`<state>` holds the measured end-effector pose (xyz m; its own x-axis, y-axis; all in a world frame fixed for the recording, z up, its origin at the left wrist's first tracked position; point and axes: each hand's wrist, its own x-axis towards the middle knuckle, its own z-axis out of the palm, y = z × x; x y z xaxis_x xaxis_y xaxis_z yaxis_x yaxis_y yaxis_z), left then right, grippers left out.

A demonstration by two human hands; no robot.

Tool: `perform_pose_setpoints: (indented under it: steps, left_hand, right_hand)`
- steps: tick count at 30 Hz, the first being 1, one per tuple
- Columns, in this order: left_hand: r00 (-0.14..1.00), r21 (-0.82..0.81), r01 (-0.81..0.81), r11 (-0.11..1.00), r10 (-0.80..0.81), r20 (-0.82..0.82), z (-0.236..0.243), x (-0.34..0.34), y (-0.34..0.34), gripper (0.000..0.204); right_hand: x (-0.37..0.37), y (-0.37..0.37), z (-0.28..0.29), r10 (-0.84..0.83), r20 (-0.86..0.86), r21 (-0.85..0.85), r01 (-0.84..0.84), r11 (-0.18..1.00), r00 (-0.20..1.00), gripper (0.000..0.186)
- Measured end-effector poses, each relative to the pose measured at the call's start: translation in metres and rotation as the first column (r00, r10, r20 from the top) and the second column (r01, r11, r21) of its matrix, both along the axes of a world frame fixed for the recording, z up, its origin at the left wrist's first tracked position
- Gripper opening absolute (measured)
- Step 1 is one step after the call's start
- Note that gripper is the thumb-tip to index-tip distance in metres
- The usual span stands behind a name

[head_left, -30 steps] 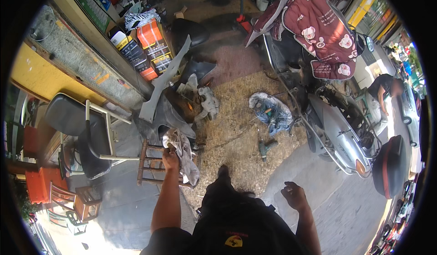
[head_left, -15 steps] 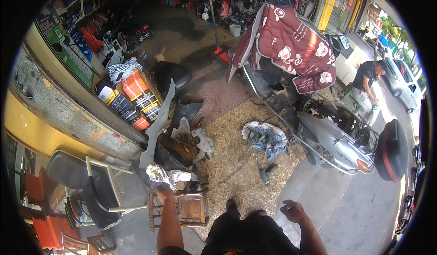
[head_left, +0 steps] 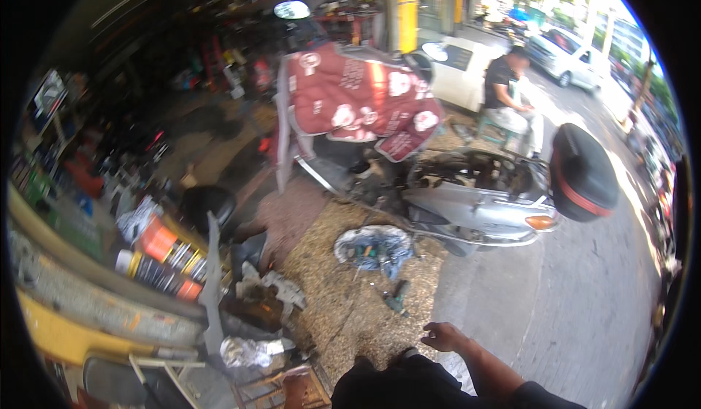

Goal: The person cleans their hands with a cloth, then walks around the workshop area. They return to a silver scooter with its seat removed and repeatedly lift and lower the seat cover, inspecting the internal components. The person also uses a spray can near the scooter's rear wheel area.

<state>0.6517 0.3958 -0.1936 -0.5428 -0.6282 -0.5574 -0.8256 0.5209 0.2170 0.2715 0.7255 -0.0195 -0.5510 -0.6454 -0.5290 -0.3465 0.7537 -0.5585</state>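
Observation:
My left hand (head_left: 296, 385) is low in the view, over the small wooden stool (head_left: 319, 393); blur hides its fingers. Just beyond it lies a crumpled silvery sheet (head_left: 248, 352). My right hand (head_left: 444, 337) hangs in the air over the pavement's edge, fingers loosely bent and apart, with nothing in it. Closest to that hand is a green cordless drill (head_left: 397, 301) on the ground. Farther off, a pale-rimmed bundle of bluish cloth (head_left: 375, 250) has tools on it. Beyond stands a silver scooter (head_left: 475, 208) with its seat area opened up.
A maroon quilted cover (head_left: 358, 99) drapes the scooter's front; a black top box (head_left: 584, 172) juts from its rear. A person (head_left: 507, 91) sits on a stool beyond. Stacked boxes (head_left: 164, 256), a long grey panel (head_left: 212, 285) and a metal-framed chair (head_left: 157, 372) line the left.
The view has swung to the right and up, showing more street. My left hand has drawn away from the silvery sheet. My right hand still hangs without anything in it.

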Motion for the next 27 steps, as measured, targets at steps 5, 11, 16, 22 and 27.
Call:
perform_pose_setpoints:
  steps: [5,11,16,22,27]
  left_hand:
    - [0.991,0.126,-0.049,0.991,0.063,-0.116,0.022,-0.138,-0.028,0.018]
    - [0.947,0.378,0.118,0.918,0.010,-0.320,0.059,-0.333,0.016,0.015]
    - [0.855,0.442,0.469,0.765,-0.266,-0.446,0.101,-0.451,0.099,0.014]
    - [0.705,0.507,0.709,0.490,-0.520,-0.483,0.122,-0.483,0.228,0.012]
    - [0.610,0.568,0.756,0.327,-0.667,-0.428,0.122,-0.453,0.305,0.011]
  right_hand:
    - [-0.014,0.037,-0.005,-0.101,-0.051,-0.001,0.101,0.995,0.994,0.051]
    - [0.017,0.120,-0.006,-0.492,-0.091,0.032,0.496,0.868,0.866,0.050]
    - [0.119,0.185,-0.008,-0.853,-0.110,0.064,0.860,0.506,0.510,0.048]
    - [0.290,0.184,-0.023,-0.992,-0.012,0.230,0.966,0.120,0.126,0.043]
    - [0.392,0.154,-0.048,-0.993,0.036,0.334,0.938,-0.090,-0.108,0.040]
